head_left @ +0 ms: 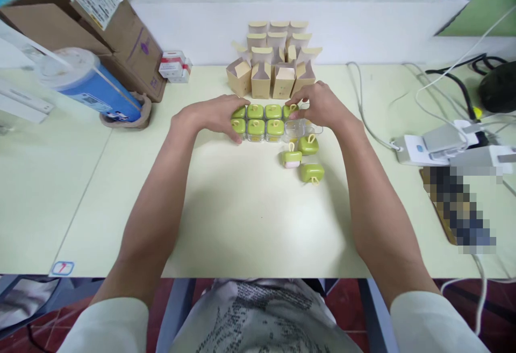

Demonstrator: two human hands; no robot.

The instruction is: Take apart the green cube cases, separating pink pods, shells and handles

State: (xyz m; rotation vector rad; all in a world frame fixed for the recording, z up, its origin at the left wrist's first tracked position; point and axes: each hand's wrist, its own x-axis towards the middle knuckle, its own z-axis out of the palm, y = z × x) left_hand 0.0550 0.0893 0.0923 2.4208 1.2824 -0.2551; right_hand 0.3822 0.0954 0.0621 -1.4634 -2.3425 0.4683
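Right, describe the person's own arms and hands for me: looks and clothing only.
Two bare hands, left hand and right hand, no gloves, rings or watch visible. Forearms are uncovered; a pale cream left sleeve and right sleeve begin at about the elbows, plain, without markings.

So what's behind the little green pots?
Open tan paper boxes, stacked in rows before the white wall. The right hand covers part of the front ones.
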